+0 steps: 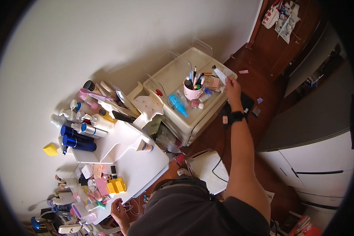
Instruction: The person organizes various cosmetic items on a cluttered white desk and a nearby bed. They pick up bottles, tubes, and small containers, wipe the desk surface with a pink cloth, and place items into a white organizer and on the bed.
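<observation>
My right hand reaches out over the cream plastic drawer cabinet and grips a pale squeeze tube with a black cap. Below the tube, small cosmetics lie on the cabinet top, among them pink compacts. A pink cup full of pencils and slim cosmetic tubes stands beside them. Left of the cup lies a bright blue bottle. My left hand hangs near the front edge of the white table, its fingers loosely bent and apart, with nothing visible in it.
A white desktop shelf carries several pump bottles and dark blue bottles. Crowded cosmetics and a yellow case cover the table's near end. On the floor stands a white stool with a black cable across it.
</observation>
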The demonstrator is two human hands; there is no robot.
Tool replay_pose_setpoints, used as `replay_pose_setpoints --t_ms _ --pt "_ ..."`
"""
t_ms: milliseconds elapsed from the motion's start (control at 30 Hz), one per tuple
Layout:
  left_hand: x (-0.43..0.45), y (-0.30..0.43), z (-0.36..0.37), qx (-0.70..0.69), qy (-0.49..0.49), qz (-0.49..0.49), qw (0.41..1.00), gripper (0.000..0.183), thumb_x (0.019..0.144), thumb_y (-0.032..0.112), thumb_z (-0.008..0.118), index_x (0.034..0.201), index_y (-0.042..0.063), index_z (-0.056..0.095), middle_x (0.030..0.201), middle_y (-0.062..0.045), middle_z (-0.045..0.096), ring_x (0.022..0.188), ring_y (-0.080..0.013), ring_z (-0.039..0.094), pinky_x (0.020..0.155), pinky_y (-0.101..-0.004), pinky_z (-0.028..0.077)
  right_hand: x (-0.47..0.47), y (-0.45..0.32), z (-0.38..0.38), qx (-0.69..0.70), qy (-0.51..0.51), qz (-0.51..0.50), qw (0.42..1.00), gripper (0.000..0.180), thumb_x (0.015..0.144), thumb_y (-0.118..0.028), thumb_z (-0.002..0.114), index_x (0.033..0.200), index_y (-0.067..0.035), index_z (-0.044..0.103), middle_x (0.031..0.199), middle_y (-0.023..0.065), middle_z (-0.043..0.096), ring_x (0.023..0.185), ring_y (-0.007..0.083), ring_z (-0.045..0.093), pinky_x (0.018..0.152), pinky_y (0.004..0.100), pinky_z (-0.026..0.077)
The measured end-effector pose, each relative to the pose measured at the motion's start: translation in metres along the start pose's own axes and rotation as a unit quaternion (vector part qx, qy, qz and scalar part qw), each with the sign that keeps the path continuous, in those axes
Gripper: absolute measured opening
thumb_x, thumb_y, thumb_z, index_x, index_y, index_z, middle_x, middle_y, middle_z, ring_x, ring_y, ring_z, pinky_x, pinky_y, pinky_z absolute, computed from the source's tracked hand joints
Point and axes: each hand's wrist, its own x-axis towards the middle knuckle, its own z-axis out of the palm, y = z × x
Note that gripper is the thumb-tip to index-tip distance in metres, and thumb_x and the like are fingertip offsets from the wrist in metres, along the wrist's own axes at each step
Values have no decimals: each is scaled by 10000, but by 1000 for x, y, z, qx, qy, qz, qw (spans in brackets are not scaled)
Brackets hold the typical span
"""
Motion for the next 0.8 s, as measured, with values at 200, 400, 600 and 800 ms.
replay_pose_setpoints --t_ms 200,400,600,800 --pt "5 -2 8 -24 -34 2 999 165 855 -55 504 952 -23 633 875 -111 658 813 -190 645 737 -292 505 -89 -25 -1 86 -18 -95 992 147 877 -105 629 1003 -29 626 870 46 642 785 129 629 675 251 489" --pt "39 43 20 -131 -106 -29 985 111 892 -15 546 950 -28 640 897 -105 673 861 -178 648 802 -281 490 -161 -95 16 -51 -157 -384 908 155 800 -16 678 947 -63 662 991 77 645 820 233 649 715 302 526" --pt "85 132 61 -478 -364 -23 799 435 960 160 529 1340 10 382 1159 -159 581 1038 -233 593 886 -350 498 -227 -141 66 68 -308 -484 816 250 731 -2 738 959 -80 670 1000 82 640 832 257 656 673 324 555" --pt "83 154 72 -447 -349 -83 819 325 929 142 592 1192 -31 509 993 -87 633 853 -145 642 789 -262 516 -268 -147 79 105 -384 -432 810 336 757 -9 721 1075 -49 620 1046 90 620 918 234 639 749 313 535"
